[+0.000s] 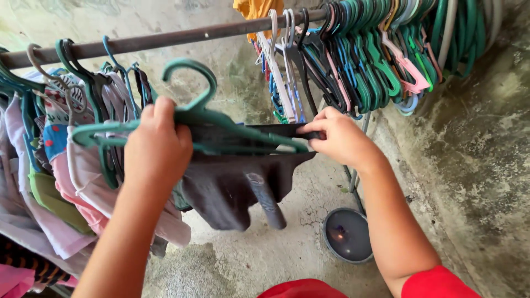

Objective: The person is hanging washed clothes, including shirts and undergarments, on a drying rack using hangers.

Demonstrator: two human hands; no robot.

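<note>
Head view. At centre, the left hand [157, 146] is closed around the middle of a green hanger [193, 118], just below its hook. The right hand [339, 138], right of centre, pinches the edge of a dark garment [237, 187] at the hanger's right end, fingers shut on the cloth. The garment drapes over the hanger and hangs below it, in the middle of the frame. A rail [165, 38] runs across the top. Hung clothes [61, 182] crowd the left edge; a bunch of empty hangers [381, 60] fills the upper right. A round grey base [348, 234] sits on the concrete floor [469, 165] at lower right.
</note>
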